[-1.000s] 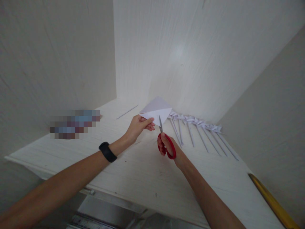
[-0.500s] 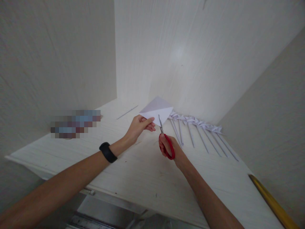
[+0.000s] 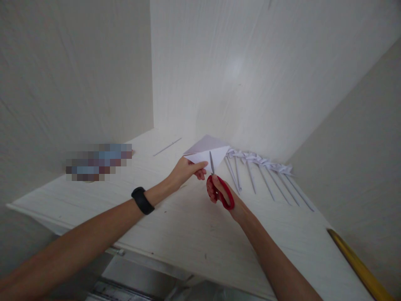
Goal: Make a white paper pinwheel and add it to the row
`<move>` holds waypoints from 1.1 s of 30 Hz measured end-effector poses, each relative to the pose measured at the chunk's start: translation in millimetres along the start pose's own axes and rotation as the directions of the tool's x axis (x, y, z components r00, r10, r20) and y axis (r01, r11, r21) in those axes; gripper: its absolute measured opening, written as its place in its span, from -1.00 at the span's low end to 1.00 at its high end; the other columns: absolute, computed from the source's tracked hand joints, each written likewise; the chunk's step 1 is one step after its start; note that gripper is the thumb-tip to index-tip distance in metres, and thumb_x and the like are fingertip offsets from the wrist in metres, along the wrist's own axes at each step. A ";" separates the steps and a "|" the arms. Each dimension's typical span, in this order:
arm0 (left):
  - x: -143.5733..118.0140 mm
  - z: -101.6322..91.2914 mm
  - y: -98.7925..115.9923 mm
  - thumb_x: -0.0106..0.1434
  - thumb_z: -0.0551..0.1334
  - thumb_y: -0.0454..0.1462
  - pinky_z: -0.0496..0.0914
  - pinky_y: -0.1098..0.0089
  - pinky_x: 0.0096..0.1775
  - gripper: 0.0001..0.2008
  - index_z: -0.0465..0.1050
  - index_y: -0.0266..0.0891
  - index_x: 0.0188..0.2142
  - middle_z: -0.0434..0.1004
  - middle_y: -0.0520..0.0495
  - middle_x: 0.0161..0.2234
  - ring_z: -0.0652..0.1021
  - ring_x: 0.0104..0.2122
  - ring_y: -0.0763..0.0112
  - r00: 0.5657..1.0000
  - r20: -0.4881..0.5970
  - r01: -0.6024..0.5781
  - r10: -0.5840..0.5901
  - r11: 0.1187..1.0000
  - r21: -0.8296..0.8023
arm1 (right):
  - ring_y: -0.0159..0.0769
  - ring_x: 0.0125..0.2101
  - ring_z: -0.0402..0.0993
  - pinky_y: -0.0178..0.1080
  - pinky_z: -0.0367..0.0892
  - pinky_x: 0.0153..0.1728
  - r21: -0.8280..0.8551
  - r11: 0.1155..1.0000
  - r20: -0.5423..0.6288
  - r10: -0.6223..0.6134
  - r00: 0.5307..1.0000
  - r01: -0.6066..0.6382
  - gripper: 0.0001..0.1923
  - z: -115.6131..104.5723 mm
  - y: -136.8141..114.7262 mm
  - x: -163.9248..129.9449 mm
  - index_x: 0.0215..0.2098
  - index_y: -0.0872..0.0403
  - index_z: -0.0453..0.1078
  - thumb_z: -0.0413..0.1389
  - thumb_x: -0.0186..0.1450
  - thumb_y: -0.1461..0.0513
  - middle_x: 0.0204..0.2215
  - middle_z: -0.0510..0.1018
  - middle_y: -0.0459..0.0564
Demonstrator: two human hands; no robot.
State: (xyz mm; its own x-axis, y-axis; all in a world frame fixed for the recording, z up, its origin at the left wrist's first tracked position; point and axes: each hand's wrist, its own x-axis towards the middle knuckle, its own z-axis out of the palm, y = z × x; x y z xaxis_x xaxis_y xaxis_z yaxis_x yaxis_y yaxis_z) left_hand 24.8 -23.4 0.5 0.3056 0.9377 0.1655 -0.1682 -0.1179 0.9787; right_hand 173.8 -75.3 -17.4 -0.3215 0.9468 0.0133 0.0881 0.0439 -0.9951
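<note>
A folded sheet of white paper (image 3: pixel 205 145) is pinched along its lower left part by my left hand (image 3: pixel 190 170), thumb on top and fingers underneath. My right hand (image 3: pixel 220 193) grips a pair of red-handled scissors (image 3: pixel 230 200). One metal blade lies over the near flap of the paper, pointing away from me; the other blade is hidden. Just right of the paper lie several white paper flowers on rolled paper stems (image 3: pixel 266 182), lined up side by side with their folded heads toward the wall.
A single thin paper stick (image 3: pixel 167 146) lies left of the paper on the white table (image 3: pixel 175 234). Further left is a blurred-out object (image 3: pixel 100 162). Walls close in the back and both sides. A yellow-gold strip (image 3: pixel 357 263) runs along the right edge.
The paper has dropped slightly toward me and its flap has tilted. My left hand has come down a little with it. The scissor handles have spread wider apart.
</note>
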 end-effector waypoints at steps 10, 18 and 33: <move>-0.7 3.1 3.0 0.09 0.25 -0.31 0.32 0.50 -0.60 -0.78 0.39 -0.38 -0.64 0.43 -0.01 -0.70 0.40 -0.72 0.55 0.999 0.005 0.036 -0.036 0.999 0.014 | -0.50 -0.67 0.05 -0.35 0.01 -0.61 0.015 1.000 -0.012 0.020 1.000 -0.020 -0.45 1.2 -0.7 -0.6 -0.54 0.05 0.10 -0.08 0.14 -0.25 -0.65 0.14 -0.22; -0.5 2.3 2.3 0.09 0.24 -0.31 0.31 0.50 -0.59 -0.77 0.39 -0.38 -0.65 0.42 -0.01 -0.71 0.40 -0.72 0.55 0.999 0.010 0.038 -0.038 0.999 0.006 | -0.53 -0.71 0.08 -0.37 0.03 -0.67 0.008 0.999 -0.052 0.033 0.998 -0.032 -0.46 0.8 7.6 3.3 -0.55 0.06 0.12 -0.04 0.13 -0.24 -0.67 0.16 -0.23; -1.4 3.8 2.0 0.07 0.25 -0.31 0.30 0.51 -0.60 -0.79 0.38 -0.38 -0.62 0.42 0.01 -0.69 0.40 -0.72 0.56 0.999 0.021 0.042 -0.042 0.999 -0.029 | -0.53 -0.75 0.08 -0.41 0.01 -0.75 -0.019 1.000 -0.088 -0.001 0.996 -0.001 -0.50 -2.7 19.9 4.5 -0.58 0.06 0.13 -0.05 0.20 -0.17 -0.75 0.19 -0.21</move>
State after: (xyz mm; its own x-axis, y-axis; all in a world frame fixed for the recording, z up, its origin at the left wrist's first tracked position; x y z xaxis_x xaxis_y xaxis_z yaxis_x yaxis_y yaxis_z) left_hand 27.6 -26.2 2.7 0.3324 0.9345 0.1271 -0.1821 -0.0686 0.9809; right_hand 176.6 -69.2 -36.9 -0.2369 0.9713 0.0228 0.1058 0.0491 -0.9932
